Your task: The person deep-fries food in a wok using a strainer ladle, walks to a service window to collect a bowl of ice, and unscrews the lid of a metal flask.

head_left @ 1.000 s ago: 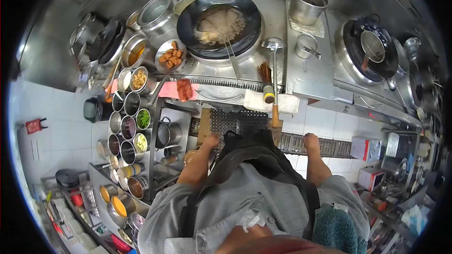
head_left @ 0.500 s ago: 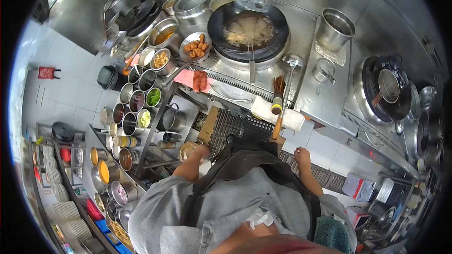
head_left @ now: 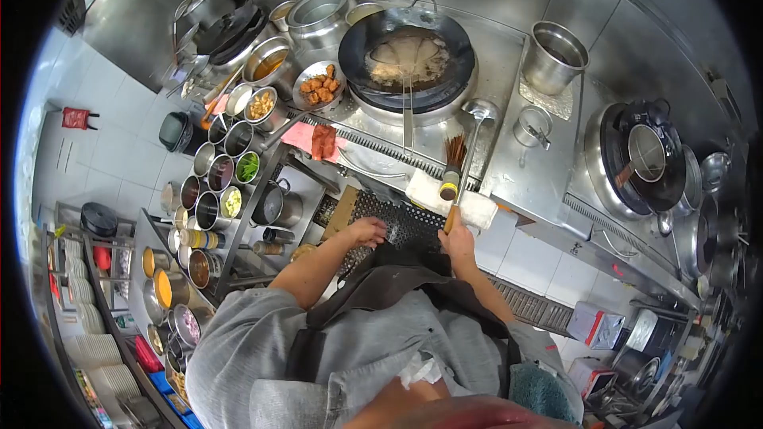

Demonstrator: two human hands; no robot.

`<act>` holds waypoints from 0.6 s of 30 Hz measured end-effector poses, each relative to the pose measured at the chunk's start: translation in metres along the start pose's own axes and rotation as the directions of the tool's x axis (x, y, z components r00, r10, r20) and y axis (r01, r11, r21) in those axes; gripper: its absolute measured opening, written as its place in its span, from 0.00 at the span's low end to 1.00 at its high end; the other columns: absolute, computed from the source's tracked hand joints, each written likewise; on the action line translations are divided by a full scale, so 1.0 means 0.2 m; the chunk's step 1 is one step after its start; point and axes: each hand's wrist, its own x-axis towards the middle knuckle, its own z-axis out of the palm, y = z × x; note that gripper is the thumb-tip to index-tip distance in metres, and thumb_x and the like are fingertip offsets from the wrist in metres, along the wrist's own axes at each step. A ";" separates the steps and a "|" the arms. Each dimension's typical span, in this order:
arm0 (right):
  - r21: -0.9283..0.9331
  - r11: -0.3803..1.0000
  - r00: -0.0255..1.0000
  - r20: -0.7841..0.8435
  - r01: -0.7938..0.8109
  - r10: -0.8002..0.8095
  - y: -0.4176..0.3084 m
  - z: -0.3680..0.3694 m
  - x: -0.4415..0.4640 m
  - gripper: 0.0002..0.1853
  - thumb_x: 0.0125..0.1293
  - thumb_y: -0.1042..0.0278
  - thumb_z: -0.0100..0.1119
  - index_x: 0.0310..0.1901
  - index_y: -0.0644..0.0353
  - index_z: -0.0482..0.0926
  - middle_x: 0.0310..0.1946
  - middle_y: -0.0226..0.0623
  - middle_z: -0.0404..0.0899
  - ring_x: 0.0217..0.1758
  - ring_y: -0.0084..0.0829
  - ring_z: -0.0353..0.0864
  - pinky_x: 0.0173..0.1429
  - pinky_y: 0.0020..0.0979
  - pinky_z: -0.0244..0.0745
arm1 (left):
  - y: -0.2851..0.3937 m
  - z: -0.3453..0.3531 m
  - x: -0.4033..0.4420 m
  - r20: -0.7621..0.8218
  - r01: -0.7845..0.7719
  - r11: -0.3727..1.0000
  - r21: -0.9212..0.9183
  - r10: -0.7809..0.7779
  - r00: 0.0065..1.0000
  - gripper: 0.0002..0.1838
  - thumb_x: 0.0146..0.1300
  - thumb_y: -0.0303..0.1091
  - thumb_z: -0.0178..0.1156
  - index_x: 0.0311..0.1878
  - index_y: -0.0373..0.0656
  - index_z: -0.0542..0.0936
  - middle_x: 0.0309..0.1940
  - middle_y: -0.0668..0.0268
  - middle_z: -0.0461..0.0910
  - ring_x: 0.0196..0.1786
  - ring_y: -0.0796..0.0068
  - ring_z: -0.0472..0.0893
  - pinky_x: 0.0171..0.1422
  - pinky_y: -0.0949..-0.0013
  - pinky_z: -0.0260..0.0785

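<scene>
Now ladle [head_left: 469,151] handle end touches fingers of right hand [head_left: 458,245]

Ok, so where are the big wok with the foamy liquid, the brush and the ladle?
Wok [head_left: 352,48]: head view, its dark inner wall.
Brush [head_left: 454,152]: head view, its bristles.
Ladle [head_left: 482,109]: head view, its metal bowl.

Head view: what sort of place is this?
Most likely a restaurant or other commercial kitchen: a large wok set into a steel range, a cluster of metal tins, some with cut ingredients, and tall stacks of pale dishes on a side rack.
</scene>
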 end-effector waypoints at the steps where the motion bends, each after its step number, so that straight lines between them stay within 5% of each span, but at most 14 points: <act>1: 0.072 0.997 1.000 -0.016 -0.022 0.024 0.01 0.03 0.00 0.40 0.53 0.62 0.61 0.66 0.60 0.54 0.36 0.55 0.78 0.39 0.53 0.78 0.43 0.46 0.73 | 0.06 0.04 -0.04 0.065 0.001 0.997 -0.082 0.004 0.998 0.20 0.58 0.31 0.60 0.54 0.38 0.72 0.39 0.62 0.79 0.41 0.73 0.79 0.33 0.71 0.73; 2: 0.232 0.971 0.975 -0.191 -0.064 0.110 0.00 0.07 0.01 0.32 0.52 0.69 0.58 0.61 0.64 0.62 0.38 0.59 0.77 0.43 0.58 0.76 0.49 0.49 0.70 | 0.10 0.07 -0.05 0.062 0.002 0.996 -0.084 0.003 0.998 0.20 0.58 0.31 0.60 0.54 0.38 0.72 0.39 0.62 0.79 0.41 0.73 0.79 0.33 0.71 0.73; 3: 0.231 0.971 0.976 -0.189 -0.064 0.109 -0.01 0.04 0.01 0.32 0.52 0.69 0.58 0.61 0.64 0.62 0.38 0.59 0.77 0.43 0.58 0.76 0.49 0.49 0.70 | 0.15 0.10 -0.06 0.089 -0.096 0.995 0.023 0.093 0.992 0.20 0.59 0.32 0.60 0.55 0.39 0.73 0.40 0.63 0.79 0.41 0.74 0.79 0.35 0.71 0.73; 5: 0.478 0.848 0.906 -0.216 -0.227 0.364 0.01 -0.06 0.06 0.27 0.52 0.71 0.55 0.57 0.65 0.67 0.39 0.60 0.77 0.46 0.60 0.74 0.51 0.48 0.68 | 0.28 0.19 -0.10 0.136 -0.244 0.957 0.156 0.224 0.965 0.20 0.59 0.33 0.60 0.55 0.39 0.73 0.41 0.64 0.79 0.41 0.76 0.78 0.38 0.72 0.73; 6: 0.446 0.877 0.912 -0.260 -0.178 0.317 0.12 -0.02 0.12 0.18 0.54 0.70 0.55 0.47 0.67 0.73 0.30 0.53 0.78 0.33 0.52 0.79 0.38 0.44 0.73 | 0.38 0.25 -0.15 0.149 -0.288 0.940 0.183 0.263 0.953 0.20 0.59 0.34 0.60 0.54 0.39 0.74 0.41 0.64 0.79 0.41 0.76 0.78 0.39 0.72 0.73; 7: 0.438 0.881 0.914 -0.257 -0.180 0.314 0.16 -0.06 0.14 0.18 0.54 0.70 0.55 0.47 0.67 0.73 0.30 0.53 0.78 0.33 0.52 0.79 0.38 0.44 0.73 | 0.46 0.30 -0.17 0.176 -0.293 0.949 0.119 0.270 0.947 0.19 0.59 0.35 0.60 0.53 0.39 0.75 0.41 0.65 0.79 0.41 0.76 0.78 0.42 0.72 0.73; 9: 0.739 0.575 0.889 0.071 -0.351 0.452 0.15 -0.21 0.22 0.11 0.55 0.69 0.55 0.38 0.65 0.73 0.19 0.39 0.73 0.15 0.34 0.72 0.19 0.33 0.67 | 0.65 0.41 -0.19 0.225 -0.379 0.909 0.175 0.338 0.914 0.19 0.61 0.39 0.58 0.53 0.41 0.75 0.40 0.66 0.79 0.41 0.75 0.78 0.43 0.71 0.73; 10: 0.909 0.341 0.904 0.082 -0.240 0.419 0.05 -0.29 0.20 0.07 0.55 0.69 0.55 0.33 0.62 0.71 0.14 0.27 0.65 0.08 0.19 0.60 0.10 0.23 0.52 | 0.71 0.46 -0.12 0.250 -0.395 0.897 0.196 0.344 0.905 0.19 0.63 0.42 0.56 0.53 0.41 0.75 0.41 0.66 0.78 0.42 0.75 0.78 0.43 0.70 0.74; 13: 0.946 0.264 0.931 0.084 -0.186 0.356 -0.20 -0.44 0.06 0.07 0.55 0.70 0.55 0.33 0.62 0.71 0.14 0.28 0.65 0.07 0.20 0.60 0.10 0.23 0.51 | 0.93 0.61 -0.15 0.351 -0.340 0.938 -0.063 0.339 0.873 0.32 0.60 0.53 0.57 0.60 0.39 0.68 0.51 0.63 0.74 0.49 0.69 0.76 0.51 0.65 0.70; 16: 0.967 0.138 0.964 0.187 -0.215 0.188 -0.38 -0.56 -0.10 0.11 0.55 0.72 0.52 0.41 0.62 0.67 0.14 0.31 0.67 0.07 0.22 0.61 0.09 0.23 0.53 | 1.02 0.70 -0.25 0.403 -0.319 0.926 -0.204 0.376 0.834 0.27 0.62 0.47 0.57 0.59 0.39 0.69 0.51 0.62 0.74 0.52 0.66 0.75 0.55 0.64 0.68; 18: 0.966 0.105 0.968 0.223 -0.235 0.114 -0.45 -0.67 -0.14 0.12 0.55 0.72 0.52 0.42 0.62 0.67 0.14 0.32 0.67 0.07 0.23 0.62 0.09 0.22 0.54 | 1.04 0.70 -0.31 0.507 -0.306 0.780 -0.547 0.599 0.620 0.20 0.63 0.38 0.57 0.54 0.38 0.68 0.49 0.59 0.74 0.53 0.63 0.75 0.59 0.63 0.66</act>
